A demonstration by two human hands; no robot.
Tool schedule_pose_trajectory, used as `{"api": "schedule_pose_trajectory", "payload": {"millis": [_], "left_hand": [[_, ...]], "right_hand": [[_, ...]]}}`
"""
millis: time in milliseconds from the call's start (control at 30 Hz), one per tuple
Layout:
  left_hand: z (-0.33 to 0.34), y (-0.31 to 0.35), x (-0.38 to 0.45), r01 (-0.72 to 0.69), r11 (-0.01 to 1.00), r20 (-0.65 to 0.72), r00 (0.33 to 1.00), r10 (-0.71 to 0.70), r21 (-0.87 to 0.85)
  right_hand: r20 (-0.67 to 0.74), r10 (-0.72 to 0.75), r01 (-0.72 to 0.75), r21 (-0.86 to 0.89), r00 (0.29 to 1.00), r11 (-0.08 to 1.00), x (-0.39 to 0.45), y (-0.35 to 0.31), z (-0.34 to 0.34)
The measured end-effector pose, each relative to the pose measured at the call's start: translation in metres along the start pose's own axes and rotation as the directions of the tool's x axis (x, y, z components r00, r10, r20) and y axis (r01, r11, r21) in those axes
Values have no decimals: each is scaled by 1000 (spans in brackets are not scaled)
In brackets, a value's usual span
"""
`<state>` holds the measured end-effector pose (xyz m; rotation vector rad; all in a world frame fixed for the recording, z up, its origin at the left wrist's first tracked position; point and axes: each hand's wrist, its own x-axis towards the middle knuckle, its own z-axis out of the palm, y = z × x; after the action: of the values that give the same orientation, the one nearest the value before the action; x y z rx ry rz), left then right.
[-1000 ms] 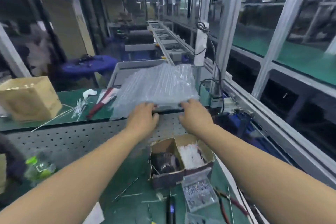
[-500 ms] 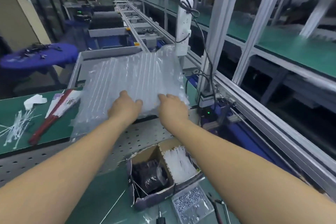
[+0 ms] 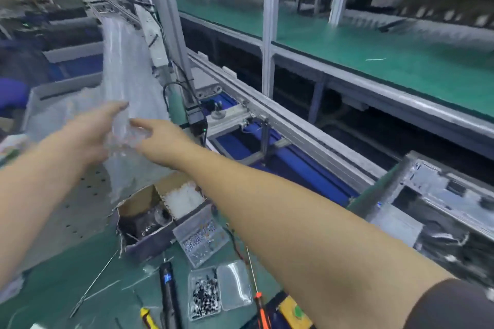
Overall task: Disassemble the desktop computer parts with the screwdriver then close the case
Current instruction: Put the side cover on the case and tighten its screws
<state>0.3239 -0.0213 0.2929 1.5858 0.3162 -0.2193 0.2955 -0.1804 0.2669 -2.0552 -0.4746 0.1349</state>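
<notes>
1. At the far left, the left hand (image 3: 88, 139) reaches forward, its fingers (image 3: 117, 107) curled onto the bubble wrap (image 3: 125, 67). A second ago the wrap lay flat on the raised table (image 3: 66, 208) under both hands; now it stands lifted and bunched between them.
2. The right hand (image 3: 163, 141) holds the wrap's lower part from the other side, though blur hides how tightly its fingers are clamped on it.
3. The view has swung right since half a second ago, bringing the conveyor rail (image 3: 294, 125) and a silver case (image 3: 441, 195) into view at the right edge. I judge that to be the desktop computer case, but it is too blurred to be sure.
4. Below the arms sit a cardboard box (image 3: 149, 222) and clear screw trays (image 3: 200, 240).
5. Nearest the person, the electric screwdriver (image 3: 167, 286) lies untouched on the green mat; an orange-handled screwdriver (image 3: 260, 304) lies further right.
6. Judgement: clearing the packing is preparation only; no disassembly has begun.
</notes>
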Motion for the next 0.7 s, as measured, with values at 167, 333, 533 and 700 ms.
{"api": "schedule_pose_trajectory", "payload": {"millis": [167, 333, 533, 700], "left_hand": [[70, -38, -65, 4, 989, 14, 1000, -6, 150], [136, -57, -103, -12, 974, 223, 974, -40, 228], [217, -59, -116, 15, 988, 614, 782, -108, 155], [303, -73, -141, -128, 964, 792, 600, -110, 231]], "right_hand": [[0, 305, -294, 272, 952, 916, -62, 22, -54], [36, 465, -431, 442, 885, 787, -128, 46, -102], [-52, 545, -407, 607, 837, 682, -209, 67, -166], [-288, 641, -350, 646, 711, 678, -292, 69, -217]]}}
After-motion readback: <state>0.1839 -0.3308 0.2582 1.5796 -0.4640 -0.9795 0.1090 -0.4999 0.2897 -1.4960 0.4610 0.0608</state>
